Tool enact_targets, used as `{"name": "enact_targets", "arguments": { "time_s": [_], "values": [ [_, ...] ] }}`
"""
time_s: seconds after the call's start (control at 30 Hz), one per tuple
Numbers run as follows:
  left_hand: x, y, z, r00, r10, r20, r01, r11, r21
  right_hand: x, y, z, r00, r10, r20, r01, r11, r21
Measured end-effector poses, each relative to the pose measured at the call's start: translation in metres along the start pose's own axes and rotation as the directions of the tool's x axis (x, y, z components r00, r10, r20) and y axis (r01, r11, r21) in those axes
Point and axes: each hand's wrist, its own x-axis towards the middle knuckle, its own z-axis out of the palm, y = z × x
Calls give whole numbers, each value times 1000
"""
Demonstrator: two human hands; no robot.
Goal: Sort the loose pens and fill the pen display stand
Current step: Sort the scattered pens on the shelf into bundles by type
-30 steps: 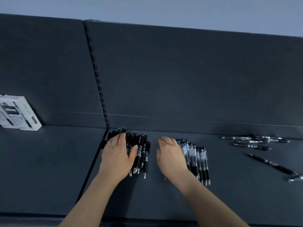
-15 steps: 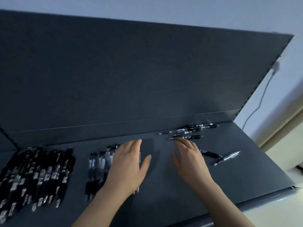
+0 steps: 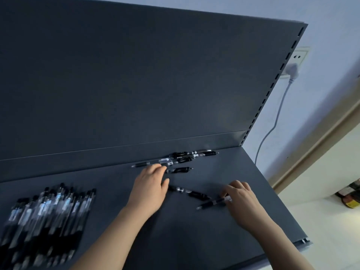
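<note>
Pens [image 3: 183,159] black and clear, left hand [image 3: 150,190] grip apart, right hand [image 3: 241,201] grip pinching a pen [image 3: 211,204]

Left arm: bare, enters at 7 o'clock, extends toward 1 o'clock.
Left hand [image 3: 150,190]: palm down, fingers straight, thumb spread toward 3 o'clock; holds nothing.
Right arm: bare, enters at 5 o'clock, extends toward 11 o'clock.
Right hand [image 3: 241,199]: palm down, fingers curled, pinching the end of a pen [image 3: 211,204]; slightly blurred.

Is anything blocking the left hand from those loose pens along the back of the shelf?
Nothing visible does. The left hand has its fingertips right at the nearest of the loose pens, with no other thing between.
</note>
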Motion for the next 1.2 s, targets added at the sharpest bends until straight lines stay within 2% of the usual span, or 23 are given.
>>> {"name": "enact_targets", "arguments": {
  "time_s": [0.1, 0.23, 0.43, 0.53, 0.67, 0.77, 1.03, 1.2],
  "values": [
    [26, -13, -1, 995, -80, -60, 85, 993, 79, 12, 10, -5, 995, -68, 73, 66, 997, 35],
    [47, -21, -9, 987, -162, -3, 161, 973, 168, 24, 18, -10, 986, -106, 126, 96, 992, 82],
    [53, -25, -17, 966, -239, 96, 235, 970, 55, 36, 17, -13, 989, -132, 64, 112, 961, 254],
    [47, -28, -21, 969, -236, 68, 235, 972, 26, 48, 13, -13, 988, -150, -47, 157, 941, 300],
    [48, -15, -17, 984, -177, 13, 177, 983, -45, 75, 5, -10, 977, -138, -161, 179, 943, 279],
    [53, -2, -11, 989, -143, 48, 145, 988, -53, 96, 0, -7, 975, -128, -184, 174, 950, 260],
    [58, 0, -5, 981, -152, 121, 161, 985, -66, 128, -4, 1, 987, -134, -84, 144, 981, 129],
    [57, -8, -6, 966, -193, 172, 215, 969, -118, 123, 9, 2, 993, -117, -31, 120, 982, 148]
  ]
}}
